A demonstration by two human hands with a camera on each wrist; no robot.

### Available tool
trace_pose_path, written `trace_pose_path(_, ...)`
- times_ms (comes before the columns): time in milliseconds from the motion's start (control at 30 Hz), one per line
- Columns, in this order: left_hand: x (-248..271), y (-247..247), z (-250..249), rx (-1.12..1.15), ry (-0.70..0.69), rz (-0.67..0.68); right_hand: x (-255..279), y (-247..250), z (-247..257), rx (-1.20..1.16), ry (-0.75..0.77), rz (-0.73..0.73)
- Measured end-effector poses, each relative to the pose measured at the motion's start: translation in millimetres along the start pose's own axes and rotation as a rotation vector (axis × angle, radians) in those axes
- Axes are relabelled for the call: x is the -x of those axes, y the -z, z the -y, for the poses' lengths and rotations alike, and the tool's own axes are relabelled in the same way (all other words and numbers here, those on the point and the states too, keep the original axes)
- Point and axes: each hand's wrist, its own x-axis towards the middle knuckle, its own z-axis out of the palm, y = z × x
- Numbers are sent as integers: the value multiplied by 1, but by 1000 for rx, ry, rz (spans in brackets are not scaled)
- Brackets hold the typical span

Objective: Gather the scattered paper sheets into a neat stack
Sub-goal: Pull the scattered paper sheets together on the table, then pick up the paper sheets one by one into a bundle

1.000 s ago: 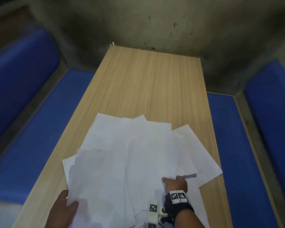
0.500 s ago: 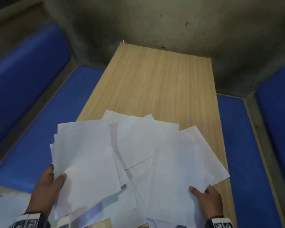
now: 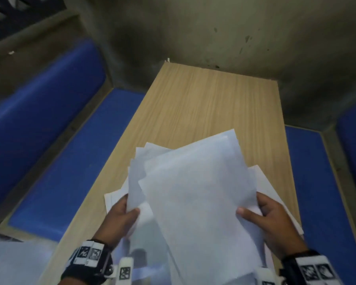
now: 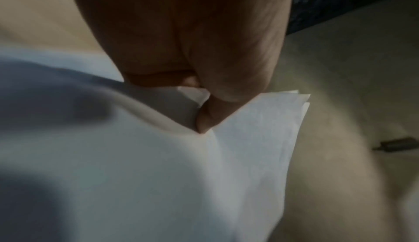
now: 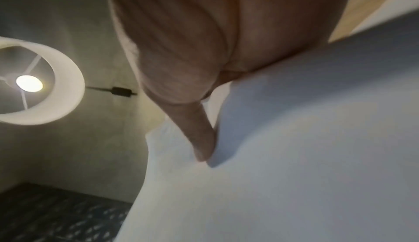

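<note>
While we look down at the wooden tabletop (image 3: 210, 103), our left hand (image 3: 119, 221) and right hand (image 3: 273, 225) each grip a side of the paper sheets (image 3: 195, 194), thumbs on top, fingers (image 4: 208, 117) curled and clamped on them. These sheets fan unevenly over the tabletop's near end. Beyond them the tabletop lies bare to the wall (image 3: 224, 29). Blue benches (image 3: 56, 140) flank both tabletop edges.

Both hands have drawn the spread paper sheets (image 3: 195, 194) together into one overlapping, still ragged bundle
</note>
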Motion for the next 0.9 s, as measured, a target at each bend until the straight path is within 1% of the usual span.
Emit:
trace_pose_path(100,10,-27,5,222,116,143,-18,-23,-31,41,-56,-11)
trace_pose_path(200,25,-42,6,384,184,196,-24,-36,-59,63,-115,9)
trace_pose_path(233,31,-43,9,377,164,179,-22,-41,-62,84,-120,4)
trace_pose_path(267,35,-42,14,346,128,132,-20,-46,-61,111,-112,-11)
trace_pose_path(300,37,-42,17,254,71,86,-19,-50,-59,140,-87,-34)
trace_pose_path(367,37,-43,14,200,-2,86,-16,-58,-54,180,2,-81)
trace_pose_path(400,37,-47,5,161,-15,57,-15,-61,-50,184,64,-115)
trace_pose_path(467,34,-48,-5,59,-91,-78,-11,-66,-39,163,194,-167)
trace_pose_path(500,32,-48,-9,74,-140,-134,-9,-67,-34,147,243,-173)
trace_pose_path(567,30,-45,-18,161,-154,-192,-4,-70,-27,83,283,-153)
trace_pose_path(633,30,-45,-22,147,-167,-188,-3,-69,-31,116,284,-132)
trace_pose_path(733,29,-50,-22,115,-123,-138,-8,-66,-53,144,199,-103)
trace_pose_path(800,28,-52,-19,107,-126,-82,-10,-66,-67,165,137,-94)
trace_pose_path(900,32,-55,-22,114,-118,-51,-8,-72,-71,194,128,-96)
